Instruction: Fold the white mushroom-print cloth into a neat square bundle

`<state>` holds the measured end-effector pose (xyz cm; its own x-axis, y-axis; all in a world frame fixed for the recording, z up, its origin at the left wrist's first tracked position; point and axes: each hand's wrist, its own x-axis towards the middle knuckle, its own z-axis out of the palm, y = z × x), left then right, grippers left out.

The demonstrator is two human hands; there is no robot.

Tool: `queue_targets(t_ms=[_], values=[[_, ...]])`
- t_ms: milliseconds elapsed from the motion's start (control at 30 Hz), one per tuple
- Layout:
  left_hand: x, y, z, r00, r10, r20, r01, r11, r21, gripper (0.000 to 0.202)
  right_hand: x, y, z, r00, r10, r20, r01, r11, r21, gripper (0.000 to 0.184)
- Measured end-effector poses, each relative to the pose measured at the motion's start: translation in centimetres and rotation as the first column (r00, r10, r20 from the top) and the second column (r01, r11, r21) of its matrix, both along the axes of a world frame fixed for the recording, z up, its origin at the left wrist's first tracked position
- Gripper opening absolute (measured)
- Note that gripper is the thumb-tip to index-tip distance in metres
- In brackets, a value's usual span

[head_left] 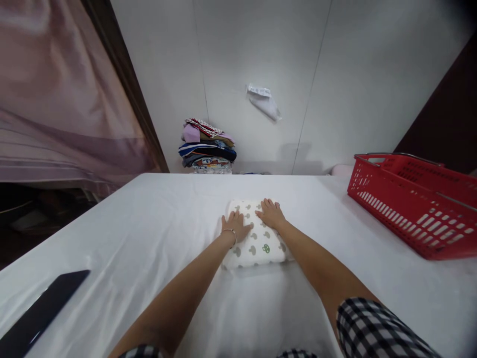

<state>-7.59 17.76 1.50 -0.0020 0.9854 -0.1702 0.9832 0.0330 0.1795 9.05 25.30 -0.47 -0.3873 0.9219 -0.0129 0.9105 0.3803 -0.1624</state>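
Note:
A folded white cloth (pixel 257 251) with a grey mushroom print and one green motif lies flat on the white-covered table (pixel 167 223). My left hand (pixel 237 227), with a bracelet at the wrist, rests on the cloth's left side, fingers spread. On its far right part lies my right hand (pixel 271 214), palm down with the fingers stretched out. Neither hand grips the cloth; both touch it from above.
A red plastic basket (pixel 402 209) with metal handles stands at the right. Folded clothes (pixel 207 146) are stacked beyond the table's far edge. A dark flat object (pixel 44 308) lies at the near left. A pinkish curtain (pixel 63 89) hangs left.

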Motion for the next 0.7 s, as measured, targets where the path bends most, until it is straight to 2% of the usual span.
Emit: queue_targets(t_ms=[67,133,200,300,400,500,600,700], values=[[0.3,1.3,1.1,1.0,-0.008,-0.024,0.009,0.998,0.059,0.063,0.0,0.0,0.1,1.0,-0.002,-0.002,0.002,1.0,0.016,0.065],[0.3,2.7,1.6,0.999,-0.018,-0.03,0.022,0.988,0.153,0.061,0.0,-0.1,0.1,1.0,0.0,-0.006,0.0,1.0,0.027,0.065],[-0.1,3.8,1.3,1.0,0.026,0.001,-0.026,0.991,0.132,0.062,0.1,-0.1,0.0,1.0,0.013,-0.014,-0.013,0.999,0.033,0.064],[-1.1,4.5,0.0,0.992,0.113,0.049,-0.115,0.992,0.042,0.065,0.3,-0.1,-0.2,0.999,0.039,-0.028,-0.038,0.999,0.035,0.063],[-1.6,4.6,-0.8,0.99,0.118,0.071,-0.122,0.991,0.048,0.067,0.3,0.1,0.2,0.999,0.043,-0.034,-0.042,0.999,0.019,0.064],[-1.6,4.4,-0.8,0.988,0.128,0.089,-0.131,0.991,0.033,0.068,0.0,-0.1,1.3,0.999,0.022,-0.038,-0.023,0.999,-0.021,0.062],[-1.5,4.5,-0.7,0.988,0.128,0.091,-0.131,0.991,0.028,0.068,-0.2,-1.9,2.4,0.999,-0.011,-0.051,0.007,0.996,-0.09,0.063],[-1.5,4.5,-1.0,0.988,0.128,0.089,-0.132,0.99,0.04,0.069,0.3,-5.5,2.3,0.995,0.015,-0.1,-0.021,0.998,-0.061,0.07]])
